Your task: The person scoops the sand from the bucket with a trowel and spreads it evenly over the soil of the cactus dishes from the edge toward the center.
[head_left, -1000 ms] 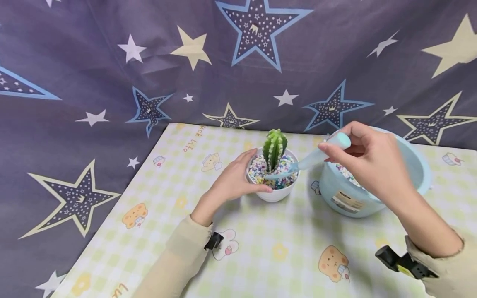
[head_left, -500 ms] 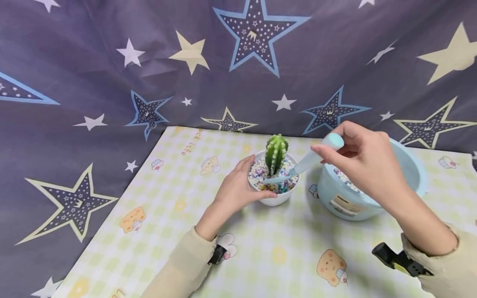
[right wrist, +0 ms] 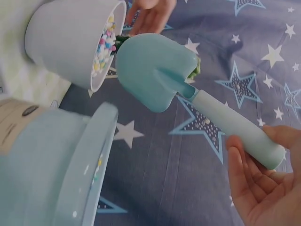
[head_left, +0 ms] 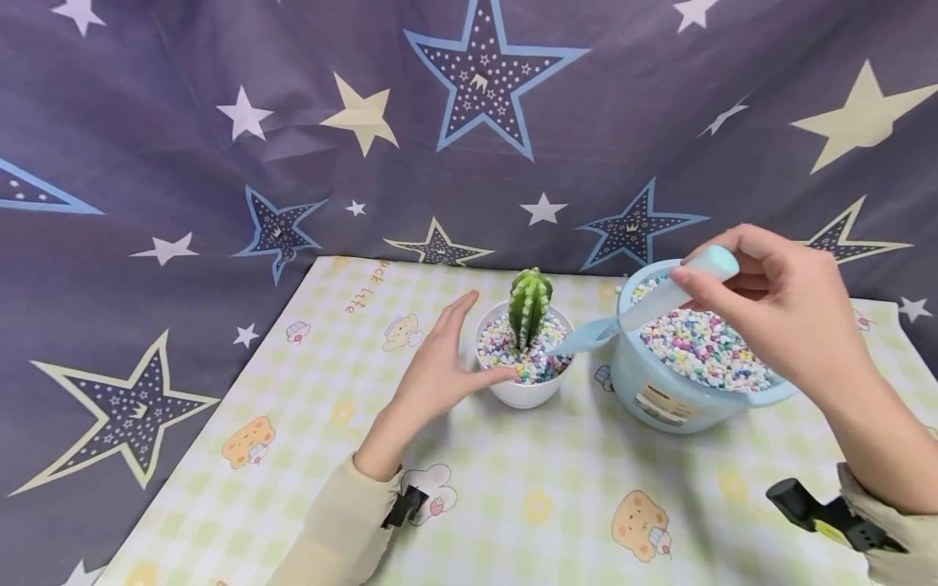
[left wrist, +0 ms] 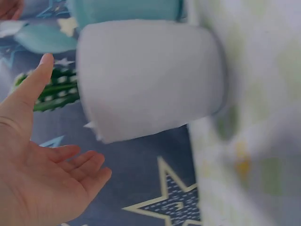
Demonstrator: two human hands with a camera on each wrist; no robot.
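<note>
My right hand (head_left: 799, 309) grips the handle of a pale blue trowel (head_left: 648, 308), held over the near rim of a light blue bucket. The trowel's blade (right wrist: 150, 68) points left, toward a white pot (head_left: 523, 396). A green ribbed cactus (head_left: 529, 309) stands upright in that pot, with small coloured pebbles (head_left: 538, 368) around it. Left of the pot is my left hand (head_left: 432, 362), its fingers spread and thumb extended. The left wrist view shows a gap between this hand (left wrist: 47, 174) and the pot's wall (left wrist: 150, 80).
The light blue bucket (head_left: 626, 374) stands right of the pot, with many coloured pebbles (head_left: 703, 346) inside and a label (head_left: 663, 407) on its front. A checked cloth (head_left: 557, 464) covers the table. Behind hangs a dark curtain (head_left: 440, 179) with stars.
The trowel has moved from over the pot to the right, toward the bucket, and its blade has left the pebbles beside the cactus. My left hand has let go of the pot.
</note>
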